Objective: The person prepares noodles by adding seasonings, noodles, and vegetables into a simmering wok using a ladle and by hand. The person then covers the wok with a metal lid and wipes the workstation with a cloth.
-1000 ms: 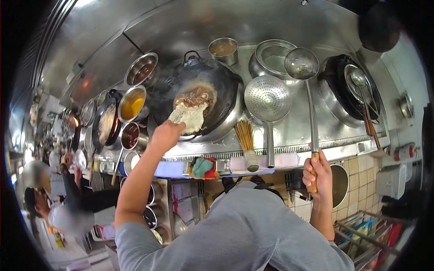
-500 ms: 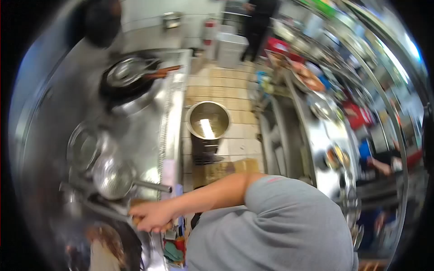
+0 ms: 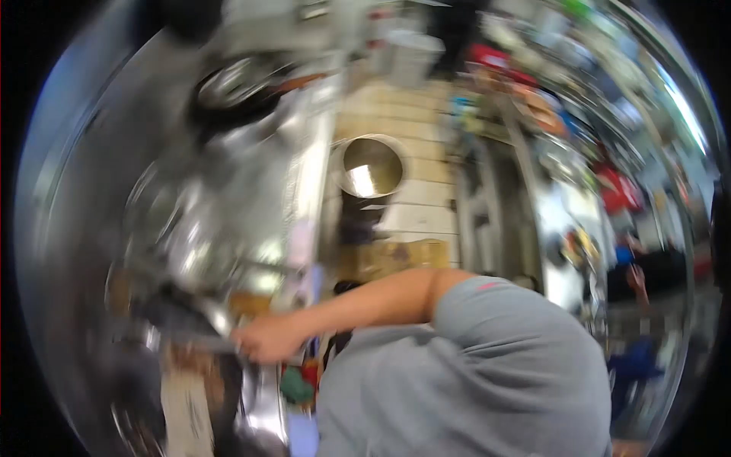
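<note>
One pale slab of food (image 3: 186, 411) lies toward half past seven in our view, in or over the dark wok (image 3: 228, 381); blur hides which. From it, our right hand (image 3: 270, 337) sits at half past one, closed around what looks like the handle of a ladle (image 3: 202, 343) whose shaft runs toward nine. Our left hand is out of view, its state unknown. We judge that a firm, level grip and eyes on the wok serve best. From our right hand, a red-and-green cloth (image 3: 297, 385) lies toward five, a round pot (image 3: 388, 156) toward one. No brands, labels or writing are legible.
</note>
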The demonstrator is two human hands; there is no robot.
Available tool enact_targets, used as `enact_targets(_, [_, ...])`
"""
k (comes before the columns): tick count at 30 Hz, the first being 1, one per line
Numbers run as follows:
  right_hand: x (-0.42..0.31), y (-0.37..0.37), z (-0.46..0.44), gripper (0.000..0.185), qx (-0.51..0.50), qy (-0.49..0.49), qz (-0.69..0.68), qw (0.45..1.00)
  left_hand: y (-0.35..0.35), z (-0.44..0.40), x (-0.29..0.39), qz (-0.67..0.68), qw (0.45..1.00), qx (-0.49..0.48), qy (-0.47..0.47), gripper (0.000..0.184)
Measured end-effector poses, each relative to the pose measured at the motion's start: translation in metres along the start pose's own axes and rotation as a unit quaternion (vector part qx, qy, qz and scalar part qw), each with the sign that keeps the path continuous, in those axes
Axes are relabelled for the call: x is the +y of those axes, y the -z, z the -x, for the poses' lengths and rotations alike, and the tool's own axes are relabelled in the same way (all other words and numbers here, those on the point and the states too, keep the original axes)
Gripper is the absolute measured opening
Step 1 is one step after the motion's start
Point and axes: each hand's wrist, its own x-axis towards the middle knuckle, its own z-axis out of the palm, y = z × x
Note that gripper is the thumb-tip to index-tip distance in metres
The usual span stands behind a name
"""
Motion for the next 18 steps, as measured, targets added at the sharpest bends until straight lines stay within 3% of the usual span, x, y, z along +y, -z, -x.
enact_targets(1, [0.02,-0.013,-0.004,0.033,-0.055,-0.052,-0.058,0.995,0.002,-0.008,-0.014,0.067,0.997,-0.016,0.042,0.037])
enact_targets(2, [0.042,-0.03,-0.006,0.032,-0.026,0.029,0.028,0.999,0.018,-0.003,-0.022,0.096,0.993,-0.008,0.073,0.036])
enact_targets(3, [0.03,-0.012,-0.013,0.037,-0.07,0.029,-0.007,0.997,0.019,0.015,-0.011,0.106,0.993,0.028,0.041,0.037])
enact_targets(4, [0.011,0.0,-0.019,0.042,-0.045,-0.097,-0.007,0.994,0.015,0.025,-0.005,0.094,0.989,0.103,-0.039,0.033])
enact_targets(5, [0.023,-0.007,-0.025,0.046,-0.102,-0.162,-0.029,0.981,-0.007,0.074,0.049,0.045,0.987,0.152,-0.013,0.03])
enact_targets(6, [0.019,-0.005,-0.03,0.046,-0.083,-0.17,-0.037,0.981,0.021,0.052,0.018,0.015,0.99,0.114,-0.087,0.032])
enact_targets(7, [0.02,-0.008,-0.035,0.047,-0.077,-0.167,-0.001,0.983,0.022,0.063,0.025,0.055,0.985,0.115,-0.117,0.023])
enact_targets(9, [0.026,-0.015,-0.044,0.046,-0.071,-0.168,0.042,0.982,0.016,0.095,0.057,0.035,0.986,0.142,-0.081,0.025])
enact_targets(11, [0.028,-0.017,-0.062,0.047,-0.095,-0.155,0.067,0.981,0.006,0.101,0.077,-0.069,0.983,0.158,-0.061,0.032])
enact_targets(14, [0.034,-0.043,-0.06,0.049,-0.126,-0.166,0.074,0.975,-0.001,0.095,0.051,-0.142,0.959,0.223,-0.102,0.036])
enact_targets(16, [0.048,-0.07,-0.049,0.049,-0.101,-0.136,0.021,0.985,-0.012,0.092,0.041,-0.132,0.954,0.245,-0.109,0.038])
enact_targets(17, [0.05,-0.067,-0.052,0.049,-0.107,-0.129,0.02,0.986,-0.019,0.097,0.042,-0.127,0.958,0.246,-0.069,0.039])
enact_targets(18, [0.037,-0.053,-0.06,0.037,-0.142,-0.248,-0.224,0.932,-0.022,0.096,0.038,-0.113,0.959,0.255,-0.05,0.039])
